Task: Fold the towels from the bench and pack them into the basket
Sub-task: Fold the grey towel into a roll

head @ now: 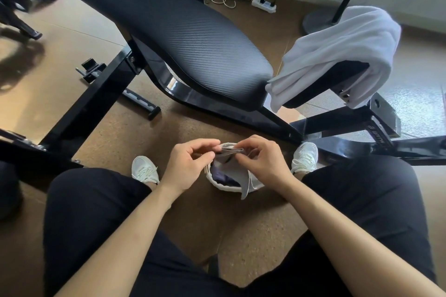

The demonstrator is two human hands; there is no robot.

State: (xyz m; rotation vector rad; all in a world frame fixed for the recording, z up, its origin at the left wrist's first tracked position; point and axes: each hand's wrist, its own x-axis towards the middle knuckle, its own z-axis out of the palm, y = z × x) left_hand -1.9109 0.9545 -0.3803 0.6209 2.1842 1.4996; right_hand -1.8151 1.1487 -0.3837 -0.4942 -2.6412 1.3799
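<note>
A small grey towel (231,152) hangs folded between my two hands, just above a white basket (225,187) on the floor between my feet. My left hand (190,164) pinches the towel's left end and my right hand (263,159) pinches its right end. A dark purple cloth (223,179) lies inside the basket, partly hidden by the hanging towel. A larger white towel (337,55) is draped over the seat pad (335,82) of the black bench at the right. The bench's long back pad (181,38) is bare.
The bench's black steel frame (277,123) and legs spread across the brown floor just beyond the basket. My white shoes (144,169) flank the basket. A power strip (264,5) with coiled cables and a lamp stand base (318,21) sit by the far wall.
</note>
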